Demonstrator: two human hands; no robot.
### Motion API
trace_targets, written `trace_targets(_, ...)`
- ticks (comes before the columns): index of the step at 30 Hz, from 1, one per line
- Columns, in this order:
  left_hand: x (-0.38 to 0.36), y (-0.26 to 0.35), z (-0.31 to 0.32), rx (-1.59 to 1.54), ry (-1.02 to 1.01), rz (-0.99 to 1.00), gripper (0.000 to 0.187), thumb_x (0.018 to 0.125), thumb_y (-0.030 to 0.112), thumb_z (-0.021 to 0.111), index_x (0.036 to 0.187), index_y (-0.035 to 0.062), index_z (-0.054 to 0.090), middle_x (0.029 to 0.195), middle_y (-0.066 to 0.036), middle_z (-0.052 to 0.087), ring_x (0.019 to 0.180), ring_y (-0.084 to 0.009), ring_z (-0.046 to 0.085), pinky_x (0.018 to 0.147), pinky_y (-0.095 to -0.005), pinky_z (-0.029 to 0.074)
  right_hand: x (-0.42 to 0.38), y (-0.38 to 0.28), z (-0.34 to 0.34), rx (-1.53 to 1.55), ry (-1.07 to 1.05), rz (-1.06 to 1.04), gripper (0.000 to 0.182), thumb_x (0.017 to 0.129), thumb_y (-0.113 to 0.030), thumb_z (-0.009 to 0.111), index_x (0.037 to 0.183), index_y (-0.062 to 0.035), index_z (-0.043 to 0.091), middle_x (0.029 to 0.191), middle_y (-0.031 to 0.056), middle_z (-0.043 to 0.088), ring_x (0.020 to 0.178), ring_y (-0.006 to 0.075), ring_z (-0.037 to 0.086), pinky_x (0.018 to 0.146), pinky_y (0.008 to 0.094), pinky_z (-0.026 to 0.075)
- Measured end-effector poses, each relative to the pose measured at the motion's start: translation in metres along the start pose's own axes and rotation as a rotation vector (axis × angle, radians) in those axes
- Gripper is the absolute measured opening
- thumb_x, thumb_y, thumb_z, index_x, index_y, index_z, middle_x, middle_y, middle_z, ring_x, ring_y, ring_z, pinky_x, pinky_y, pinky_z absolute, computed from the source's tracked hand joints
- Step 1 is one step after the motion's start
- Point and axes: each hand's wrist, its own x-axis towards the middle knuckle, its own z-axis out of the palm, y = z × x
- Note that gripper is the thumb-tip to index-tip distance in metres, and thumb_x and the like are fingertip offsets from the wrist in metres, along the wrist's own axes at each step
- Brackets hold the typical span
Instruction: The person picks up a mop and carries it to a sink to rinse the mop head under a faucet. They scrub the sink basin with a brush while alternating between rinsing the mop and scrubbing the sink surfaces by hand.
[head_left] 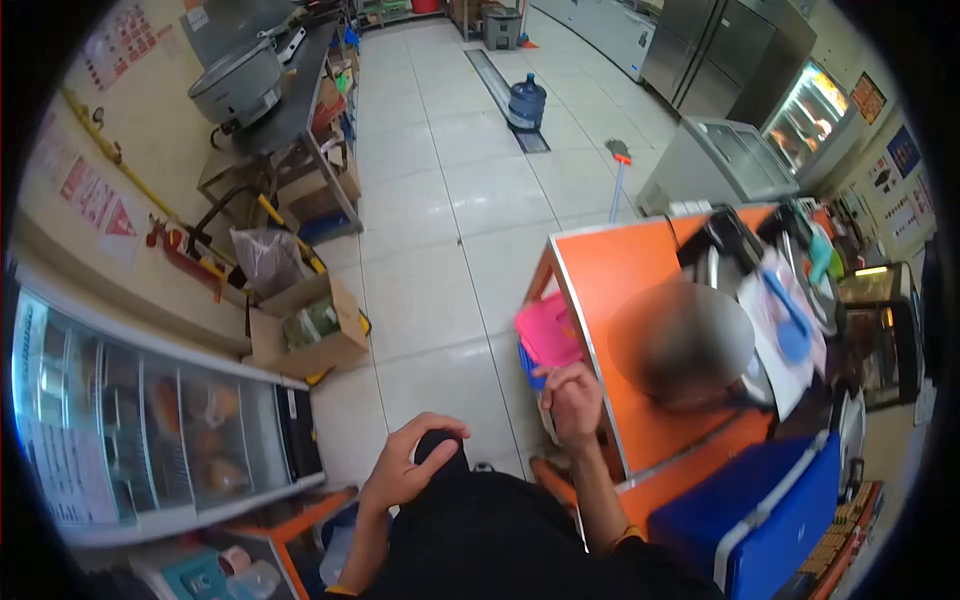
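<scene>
My left hand (pixel 405 465) is in front of my black clothing, thumb and fingers apart and bent around a dark rounded shape, with no object visible in its grasp. My right hand (pixel 574 405) hangs beside the orange-topped table (pixel 610 290), its fingers loosely bent and holding nothing that I can see. Just beyond the right hand, below the tabletop, is a bright pink plastic item (pixel 550 330) with something blue under it. On the table stands a round grey shape (pixel 715 335), too blurred to name.
A blue cooler box (pixel 760 510) stands at the right. At the left are a glass-front fridge (pixel 140 420) and an open cardboard box (pixel 335 350). A blue water jug (pixel 527 103) and a mop (pixel 618 175) are on the tiled floor ahead, near a chest freezer (pixel 690 165).
</scene>
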Motion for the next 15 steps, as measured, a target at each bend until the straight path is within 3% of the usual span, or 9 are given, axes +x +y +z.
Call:
trace_targets(1,0.002,-0.008,-0.007,0.023,0.045,0.0,0.017,0.084,0.008,0.054,0.1,0.0017,0.055,0.097,-0.01,0.061,0.093,-0.018,0.056,0.087,-0.0292,0.04,0.026,-0.024,0.015,0.262,-0.177,-0.169,0.033,0.086,-0.034,0.047,0.068,-0.0068,0.047,0.054,0.0011,0.048,0.048,0.0084,0.043,0.089,0.0517,0.037)
trace_targets(2,0.003,-0.015,-0.013,0.047,0.092,-0.006,0.017,0.084,0.007,0.054,0.1,0.001,0.055,0.096,-0.01,0.061,0.093,-0.0179,0.057,0.087,-0.0293,0.04,0.046,-0.056,0.029,0.409,-0.401,-0.325,0.035,0.087,-0.034,0.046,0.059,-0.0123,0.044,0.047,-0.0029,0.038,0.042,0.0081,0.037,0.088,0.0545,0.037)
trace_targets(3,0.085,-0.033,-0.072,0.009,0.11,-0.136,0.017,0.084,0.007,0.053,0.1,0.0007,0.055,0.095,-0.009,0.061,0.092,-0.0176,0.056,0.087,-0.0292,0.04,0.158,-0.055,0.06,0.53,-0.506,-0.307,0.042,0.088,-0.037,0.044,0.053,-0.0154,0.039,0.042,-0.0041,0.031,0.038,0.0098,0.033,0.088,0.0566,0.037)
trace_targets(6,0.197,-0.059,-0.151,0.043,0.193,-0.073,0.016,0.086,0.007,0.051,0.1,-0.0004,0.054,0.093,-0.008,0.06,0.092,-0.0168,0.056,0.086,-0.029,0.04,0.288,-0.111,0.112,0.797,-0.838,-0.588,0.051,0.092,-0.038,0.037,0.047,-0.0153,0.033,0.041,-0.0044,0.028,0.034,0.0117,0.033,0.078,0.0602,0.043)
trace_targets(8,0.27,-0.064,-0.194,0.015,0.19,-0.106,0.016,0.087,0.007,0.05,0.101,-0.0006,0.054,0.093,-0.009,0.06,0.092,-0.0169,0.056,0.086,-0.029,0.04,0.35,-0.127,0.142,0.934,-0.861,-0.718,0.047,0.092,-0.028,0.039,0.047,-0.013,0.039,0.041,-0.0012,0.036,0.035,0.012,0.039,0.064,0.0429,0.045)
trace_targets(10,0.351,-0.062,-0.225,-0.037,0.146,-0.104,0.017,0.088,0.008,0.049,0.102,-0.0005,0.053,0.093,-0.009,0.06,0.092,-0.017,0.056,0.085,-0.0289,0.04,0.408,-0.149,0.15,0.881,-0.894,-0.559,0.046,0.091,-0.017,0.04,0.046,-0.0104,0.044,0.043,0.0031,0.042,0.039,0.014,0.044,0.058,0.0287,0.049)
trace_targets(11,0.4,-0.059,-0.238,-0.032,0.087,-0.081,0.017,0.087,0.008,0.05,0.101,-0.0003,0.054,0.094,-0.009,0.06,0.093,-0.0167,0.056,0.085,-0.0288,0.04,0.435,-0.164,0.147,0.841,-0.927,-0.368,0.046,0.091,-0.014,0.039,0.045,-0.0088,0.044,0.045,0.0048,0.044,0.043,0.0163,0.047,0.064,0.033,0.052)
trace_targets(13,0.485,-0.054,-0.261,-0.015,-0.02,-0.05,0.017,0.086,0.008,0.051,0.1,0.0002,0.055,0.095,-0.008,0.061,0.093,-0.0162,0.056,0.086,-0.0287,0.04,0.497,-0.16,0.142,0.799,-0.951,-0.213,0.047,0.091,-0.012,0.038,0.045,-0.0072,0.044,0.046,0.005,0.045,0.044,0.0164,0.048,0.067,0.0368,0.055)
trace_targets(15,0.57,-0.057,-0.279,0.016,-0.179,-0.008,0.018,0.086,0.008,0.051,0.101,0.0003,0.055,0.095,-0.009,0.061,0.094,-0.0166,0.056,0.086,-0.0294,0.04,0.577,-0.143,0.132,0.745,-0.951,-0.279,0.046,0.09,-0.011,0.038,0.044,-0.0079,0.043,0.044,0.0024,0.043,0.039,0.013,0.044,0.063,0.0352,0.055)
